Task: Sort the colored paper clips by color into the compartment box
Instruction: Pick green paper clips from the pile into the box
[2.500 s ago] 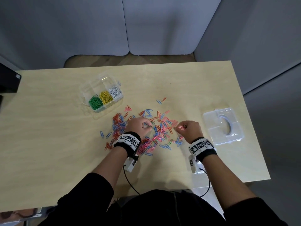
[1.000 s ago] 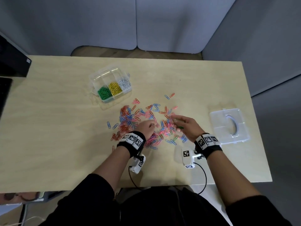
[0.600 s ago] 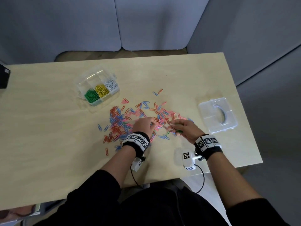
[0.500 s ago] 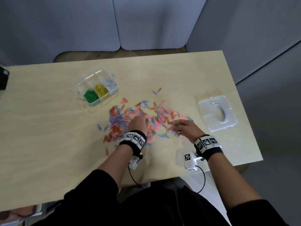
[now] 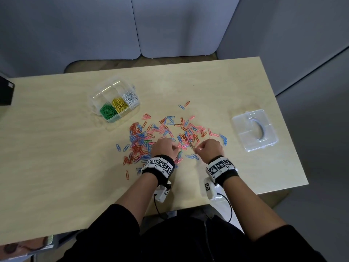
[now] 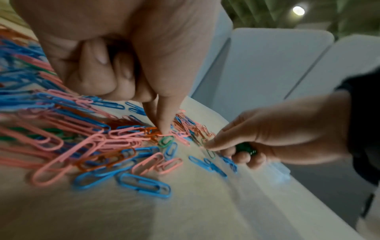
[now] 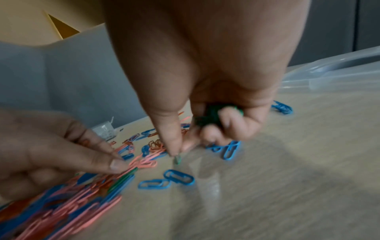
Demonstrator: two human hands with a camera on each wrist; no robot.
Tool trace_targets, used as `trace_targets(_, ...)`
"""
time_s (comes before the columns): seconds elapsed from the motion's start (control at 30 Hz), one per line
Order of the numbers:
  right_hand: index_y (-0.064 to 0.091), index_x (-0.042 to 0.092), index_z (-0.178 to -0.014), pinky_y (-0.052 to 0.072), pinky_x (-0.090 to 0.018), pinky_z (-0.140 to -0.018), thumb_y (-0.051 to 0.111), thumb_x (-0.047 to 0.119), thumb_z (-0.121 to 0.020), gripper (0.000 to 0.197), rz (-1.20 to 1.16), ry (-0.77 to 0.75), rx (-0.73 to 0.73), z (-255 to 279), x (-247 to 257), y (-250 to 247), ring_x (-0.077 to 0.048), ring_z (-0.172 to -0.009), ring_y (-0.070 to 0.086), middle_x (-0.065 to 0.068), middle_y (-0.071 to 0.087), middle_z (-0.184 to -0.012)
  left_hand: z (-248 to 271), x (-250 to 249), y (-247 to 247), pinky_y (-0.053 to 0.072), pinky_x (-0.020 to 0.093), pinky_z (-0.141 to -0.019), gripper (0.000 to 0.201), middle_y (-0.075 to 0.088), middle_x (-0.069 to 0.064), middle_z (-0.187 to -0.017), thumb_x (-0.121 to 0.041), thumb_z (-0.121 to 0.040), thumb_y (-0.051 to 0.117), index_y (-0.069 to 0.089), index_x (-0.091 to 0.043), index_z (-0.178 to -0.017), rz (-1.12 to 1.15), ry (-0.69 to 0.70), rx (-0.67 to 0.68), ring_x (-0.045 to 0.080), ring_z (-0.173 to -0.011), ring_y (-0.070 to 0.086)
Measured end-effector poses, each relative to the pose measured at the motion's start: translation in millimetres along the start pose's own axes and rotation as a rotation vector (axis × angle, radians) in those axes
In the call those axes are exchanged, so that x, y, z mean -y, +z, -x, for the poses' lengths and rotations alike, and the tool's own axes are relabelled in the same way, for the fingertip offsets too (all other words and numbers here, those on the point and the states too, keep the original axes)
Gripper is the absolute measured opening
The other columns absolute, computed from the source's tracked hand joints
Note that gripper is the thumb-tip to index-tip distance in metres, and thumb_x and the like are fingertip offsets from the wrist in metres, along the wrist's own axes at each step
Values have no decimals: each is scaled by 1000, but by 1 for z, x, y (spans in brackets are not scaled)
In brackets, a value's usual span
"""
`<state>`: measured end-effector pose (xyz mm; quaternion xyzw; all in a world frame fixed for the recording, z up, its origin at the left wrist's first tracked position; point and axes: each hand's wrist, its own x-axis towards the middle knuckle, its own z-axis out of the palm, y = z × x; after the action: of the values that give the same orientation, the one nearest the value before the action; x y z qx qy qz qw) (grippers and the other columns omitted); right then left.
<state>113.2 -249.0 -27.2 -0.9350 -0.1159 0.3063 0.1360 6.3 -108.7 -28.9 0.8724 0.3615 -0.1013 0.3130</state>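
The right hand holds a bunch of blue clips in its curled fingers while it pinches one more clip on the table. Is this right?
Not quite: the clips bunched in the right hand are green, not blue, as the right wrist view shows. The rest holds; its fingers pinch one more clip on the table.

Left hand (image 6: 123, 53) fingertip on pink clips (image 6: 86, 146), right hand (image 6: 277, 131) clutching green clips (image 6: 245, 148)

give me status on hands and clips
Right hand cups green clips, pinching another. Left hand fingertip presses into loose pile. Compartment box unobstructed.
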Motion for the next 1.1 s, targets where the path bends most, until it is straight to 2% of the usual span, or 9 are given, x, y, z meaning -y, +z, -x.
trace_targets(0.13,67,10,-68,50,-27,-67,67,15,-84,17,-219,-152,70,-6,-12,-2,-18,-70,63,1,70,-74,-3,8,-5,54,28,-74,19,74,-1,-93,-34,-89,66,74,-20,-81,107,-67,-5,18,-89,68)
trace_targets(0.23,69,8,-89,46,-28,-57,65,3,-88,7,-667,-80,203,-7,-19,-5,-12,-57,59,-4,71,-73,-6,16,-14,52,27,-69,7,71,-3,-90,-26,-90,63,68,-22,-89,127,-109,-69,18,-83,66)
trace_targets(0.3,67,1,-110,43,-25,-52,54,-5,-92,23,-954,5,320,-5,-16,-10,-15,-57,56,-7,65,-72,-7,18,-19,55,29,-69,2,68,-4,-85,-22,-88,66,64,-23,-88,139,-97,-87,19,-81,66)
trace_targets(0.43,67,0,-107,50,-23,-54,52,7,-97,19,-1250,128,441,0,-2,-18,-20,-70,64,-6,62,-75,-4,11,-16,49,22,-66,19,62,-12,-74,-41,-79,73,70,-24,-71,88,-73,6,10,-75,63)
trace_targets(0.53,66,1,-96,46,-22,-50,62,11,-94,11,-1100,75,364,-4,1,-13,-18,-64,58,-8,59,-75,-2,8,-7,48,21,-63,22,70,-10,-77,-43,-74,76,76,-22,-69,46,-53,60,13,-72,67)
trace_targets(0.67,74,13,-79,39,-16,-55,80,21,-80,10,-561,-85,140,-15,-5,-5,-3,-54,52,12,65,-63,-1,3,-4,58,27,-60,16,72,-7,-73,-37,-73,77,78,-22,-68,43,-47,71,15,-66,68)
trace_targets(0.8,73,20,-78,43,-21,-61,79,28,-77,10,-200,-135,-48,-16,3,2,-6,-62,55,14,58,-64,-3,2,-4,55,30,-55,32,59,-1,-58,-28,-81,70,59,-25,-52,-35,9,76,20,-54,58)
trace_targets(0.93,67,17,-73,39,-23,-58,64,22,-85,13,-88,-238,-43,-17,6,9,-19,-65,58,5,61,-64,-1,6,-8,56,32,-60,28,59,0,-66,-24,-88,67,64,-25,-60,-87,63,59,20,-58,58)
trace_targets(1.1,67,10,-82,40,-23,-63,68,23,-88,14,-264,-251,-36,-25,-13,2,-18,-74,58,-5,68,-79,-1,19,-18,52,30,-69,21,66,-1,-83,-30,-96,56,67,-13,-90,70,22,29,19,-78,63)
